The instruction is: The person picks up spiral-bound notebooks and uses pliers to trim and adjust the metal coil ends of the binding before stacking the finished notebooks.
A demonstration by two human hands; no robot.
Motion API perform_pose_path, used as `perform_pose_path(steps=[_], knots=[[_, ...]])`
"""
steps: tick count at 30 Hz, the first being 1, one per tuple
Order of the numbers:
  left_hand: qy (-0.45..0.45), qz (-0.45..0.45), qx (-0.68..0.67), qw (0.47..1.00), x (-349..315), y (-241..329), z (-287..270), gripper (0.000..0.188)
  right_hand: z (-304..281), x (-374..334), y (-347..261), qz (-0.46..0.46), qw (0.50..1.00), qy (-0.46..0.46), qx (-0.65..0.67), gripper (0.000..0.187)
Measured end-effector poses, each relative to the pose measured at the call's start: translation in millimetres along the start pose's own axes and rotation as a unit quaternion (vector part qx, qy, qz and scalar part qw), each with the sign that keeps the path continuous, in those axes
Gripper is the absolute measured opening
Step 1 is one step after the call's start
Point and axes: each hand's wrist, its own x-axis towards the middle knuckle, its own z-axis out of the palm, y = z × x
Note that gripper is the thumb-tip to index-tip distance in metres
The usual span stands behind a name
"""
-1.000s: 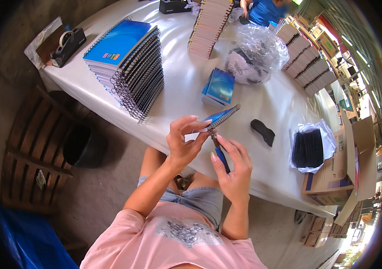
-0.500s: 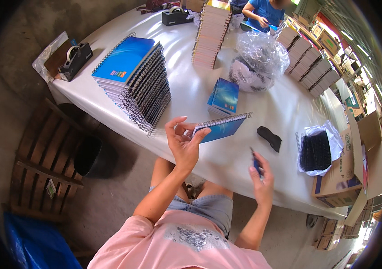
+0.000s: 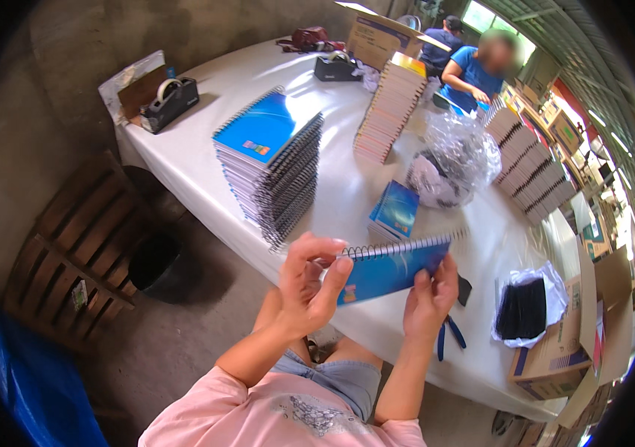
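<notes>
A blue spiral notebook (image 3: 396, 272) is held up between my two hands over the table's near edge, its coil along the upper side. My left hand (image 3: 314, 287) pinches its left end with thumb and fingers. The right end is gripped by my right hand (image 3: 431, 296). Blue-handled pliers (image 3: 450, 337) lie on the table beside my right wrist. Partly hidden behind that hand is a small black object (image 3: 464, 291). Beyond the held notebook sits a short pile of blue notebooks (image 3: 396, 208). To the left rises a tall stack of spiral notebooks (image 3: 269, 164).
Black tape dispensers (image 3: 170, 104) stand on the white-covered table (image 3: 191, 175). More notebook stacks (image 3: 390, 104) and a clear plastic bag (image 3: 457, 160) are farther back. Black coils (image 3: 522, 309) lie on wrapping by a carton (image 3: 556, 350) at right. A co-worker in blue (image 3: 474, 71) works across the table.
My right hand has let go of the pliers, now on the table, and has taken the notebook's right end. The whole view has shifted, with the table's contents appearing farther right and lower.
</notes>
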Motion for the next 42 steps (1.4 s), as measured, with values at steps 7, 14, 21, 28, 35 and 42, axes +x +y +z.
perform_pose_path(steps=[7, 14, 21, 28, 35, 42], knots=[[0.142, 0.213, 0.214, 0.943, 84, 54, -74, 0.040, 89, 123, -47, 0.005, 0.974, -0.066, 0.216, 0.049], [0.129, -0.028, 0.258, 0.957, 100, 17, -114, 0.055, 188, 215, -53, -0.192, 0.913, -0.323, -0.160, 0.039], [0.067, -0.100, 0.211, 0.970, 104, -7, -117, 0.081, 251, 173, -19, -0.318, 0.710, -0.543, -0.317, 0.052], [0.044, -0.033, 0.196, 0.979, 109, -27, -126, 0.076, 162, 179, 38, -0.188, 0.952, -0.230, -0.069, 0.050], [0.032, -0.034, 0.070, 0.996, 119, -30, -123, 0.058, 196, 159, 68, -0.005, 0.984, -0.167, -0.066, 0.055], [0.022, -0.054, 0.053, 0.997, 119, -29, -125, 0.060, 211, 156, 72, 0.037, 0.990, -0.122, -0.060, 0.062]])
